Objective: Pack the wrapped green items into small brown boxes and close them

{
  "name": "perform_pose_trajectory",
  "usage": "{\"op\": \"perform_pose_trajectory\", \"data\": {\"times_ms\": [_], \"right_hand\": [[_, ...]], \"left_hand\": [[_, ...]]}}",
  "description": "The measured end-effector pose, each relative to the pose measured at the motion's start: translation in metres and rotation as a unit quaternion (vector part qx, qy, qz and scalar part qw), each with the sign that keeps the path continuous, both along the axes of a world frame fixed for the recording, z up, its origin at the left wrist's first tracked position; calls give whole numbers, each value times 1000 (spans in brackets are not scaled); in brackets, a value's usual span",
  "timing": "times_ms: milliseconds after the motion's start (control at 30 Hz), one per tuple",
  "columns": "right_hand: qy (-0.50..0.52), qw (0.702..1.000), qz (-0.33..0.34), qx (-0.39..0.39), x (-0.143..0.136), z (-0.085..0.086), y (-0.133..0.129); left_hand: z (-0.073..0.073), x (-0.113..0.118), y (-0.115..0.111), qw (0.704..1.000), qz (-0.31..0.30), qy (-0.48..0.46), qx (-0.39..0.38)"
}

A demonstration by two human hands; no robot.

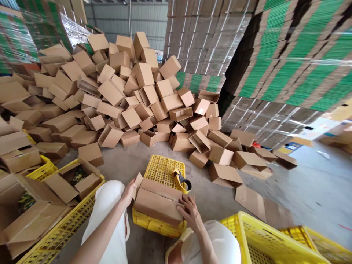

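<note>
A brown cardboard box (pixel 158 201) lies between my knees on an upturned yellow plastic crate (pixel 159 229). My left hand (pixel 129 192) is closed on a raised end flap at the box's left end. At the opposite end, my right hand (pixel 191 212) rests on the top edge, its fingers stretched out and apart. The long top flaps lie folded down, meeting along a seam. Just behind the box, a yellow and black tape dispenser (pixel 180 179) sits on the crate's latticed surface, apart from both hands.
A large heap of small cardboard boxes (pixel 132 91) fills the floor ahead. Left stands a yellow crate (pixel 82 216) with open boxes holding dark, patterned items. A yellow crate (pixel 264 238) is at my right, near a flattened carton (pixel 261 205). Tall cardboard stacks (pixel 291 55) rise behind.
</note>
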State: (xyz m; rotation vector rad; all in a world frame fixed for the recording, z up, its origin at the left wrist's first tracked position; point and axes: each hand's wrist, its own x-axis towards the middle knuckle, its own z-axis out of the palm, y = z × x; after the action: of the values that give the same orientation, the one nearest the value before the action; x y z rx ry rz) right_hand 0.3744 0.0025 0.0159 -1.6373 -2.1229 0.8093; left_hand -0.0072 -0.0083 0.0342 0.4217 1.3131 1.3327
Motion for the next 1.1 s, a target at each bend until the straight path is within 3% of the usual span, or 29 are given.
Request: {"op": "perform_pose_trajectory", "data": {"times_ms": [267,500,600,700,800,933,1000,1100], "right_hand": [[-52,988,-69,128,-21,-8,-7],[38,975,-86,204,-11,-9,-4],[154,958,-158,185,-16,0,-9],[277,940,-185,75,-21,9,-14],[247,962,-114,18,-23,13,-15],[63,995,38,70,-30,9,-16],[-7,994,66,85,-34,6,-18],[-50,992,54,106,-40,-1,-22]], "left_hand": [[-19,-1,4,997,-3,-64,47],[-26,-4,0,991,-98,14,87],[-32,-3,-1,993,-91,43,61],[-39,0,-1,990,-98,96,38],[-45,4,1,985,-100,141,18],[-48,9,5,984,-83,156,26],[-47,11,5,983,-75,163,27],[-43,14,2,985,-89,143,26]]}}
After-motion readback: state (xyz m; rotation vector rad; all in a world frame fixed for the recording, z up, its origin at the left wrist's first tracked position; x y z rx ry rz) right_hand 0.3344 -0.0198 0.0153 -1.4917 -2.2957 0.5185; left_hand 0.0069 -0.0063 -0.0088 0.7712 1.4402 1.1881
